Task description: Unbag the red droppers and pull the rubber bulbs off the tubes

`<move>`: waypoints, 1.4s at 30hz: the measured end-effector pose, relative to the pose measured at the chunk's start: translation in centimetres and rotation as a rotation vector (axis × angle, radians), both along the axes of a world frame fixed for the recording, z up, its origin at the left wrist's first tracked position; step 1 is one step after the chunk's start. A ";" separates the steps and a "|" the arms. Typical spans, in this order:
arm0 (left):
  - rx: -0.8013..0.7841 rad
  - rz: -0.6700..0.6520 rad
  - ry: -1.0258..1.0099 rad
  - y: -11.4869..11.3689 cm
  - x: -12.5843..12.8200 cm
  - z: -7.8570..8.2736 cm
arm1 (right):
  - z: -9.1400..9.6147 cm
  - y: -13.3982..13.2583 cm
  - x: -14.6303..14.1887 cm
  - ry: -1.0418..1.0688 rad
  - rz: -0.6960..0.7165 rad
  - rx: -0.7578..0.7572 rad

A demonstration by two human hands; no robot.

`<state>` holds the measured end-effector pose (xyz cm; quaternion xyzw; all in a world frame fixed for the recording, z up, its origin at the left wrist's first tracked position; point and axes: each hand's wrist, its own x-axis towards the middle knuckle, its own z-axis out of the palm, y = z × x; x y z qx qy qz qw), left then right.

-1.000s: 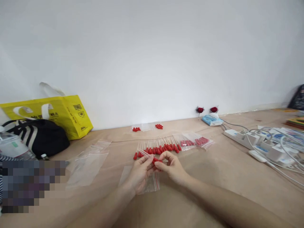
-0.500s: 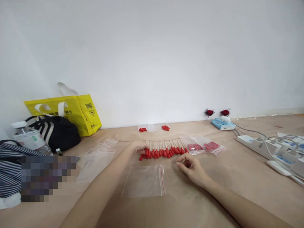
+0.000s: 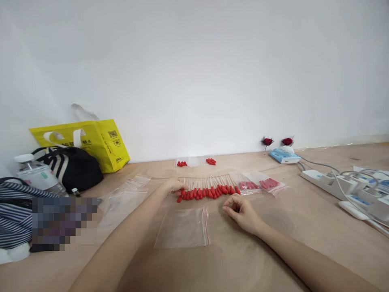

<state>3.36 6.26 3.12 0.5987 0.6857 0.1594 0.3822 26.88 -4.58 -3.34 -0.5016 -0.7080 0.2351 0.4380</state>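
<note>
Thin pale sticks with red heads (image 3: 214, 192) lie side by side in a row, their red ends towards me. At the left end of this row is my left hand (image 3: 175, 185), fingers stretched out and touching the sticks there. My right hand (image 3: 241, 213) rests just in front of the row's right end; its fingers are curled, thumb and forefinger close together, and nothing shows in them. A flat clear zip bag (image 3: 184, 227) with a red seal line lies between my forearms. Beside the row on the right, clear bags (image 3: 266, 183) contain more red-headed pieces.
Other clear bags (image 3: 126, 202) lie left. At the wall is a bag with red pieces (image 3: 211, 161). A yellow tote (image 3: 114, 142), black bag (image 3: 82, 170) and bottle (image 3: 39, 174) stand left. Tissues (image 3: 284, 156), red roses (image 3: 287, 141) and a power strip (image 3: 325, 184) are right.
My left hand has shifted slightly left, off the red heads to the end of the row. My right hand stays nearly in place. The whole view has moved a little.
</note>
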 end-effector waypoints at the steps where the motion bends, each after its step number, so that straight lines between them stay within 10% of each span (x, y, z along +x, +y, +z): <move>1: 0.004 0.006 0.012 -0.1 0.1 -0.1 | 0.0 0.0 0.0 -0.003 0.000 -0.002; 8: 0.114 -0.002 0.115 -0.8 0.1 0.4 | 0.1 0.1 0.1 -0.016 0.013 -0.026; 13: 0.400 -0.074 0.176 -5.4 -1.8 0.1 | 0.1 0.0 -0.1 -0.020 0.022 -0.015; 16: 0.693 -0.415 0.187 -9.8 -2.8 -0.8 | 0.3 -0.3 -0.3 -0.029 0.043 0.009; 21: 0.431 -0.798 0.274 -14.5 -3.1 -2.0 | 0.7 -0.9 -0.4 -0.075 0.094 0.027; 28: 0.585 -0.475 0.265 -15.4 -5.8 -3.2 | 0.8 -1.2 -0.4 -0.102 0.128 0.049; 34: 0.872 0.133 0.590 -11.7 -13.4 -0.8 | 0.9 -1.0 -0.3 -0.146 0.137 0.039; 42: 0.416 0.267 0.801 -8.6 -15.0 -3.8 | 0.6 -1.2 -0.4 -0.163 0.147 0.076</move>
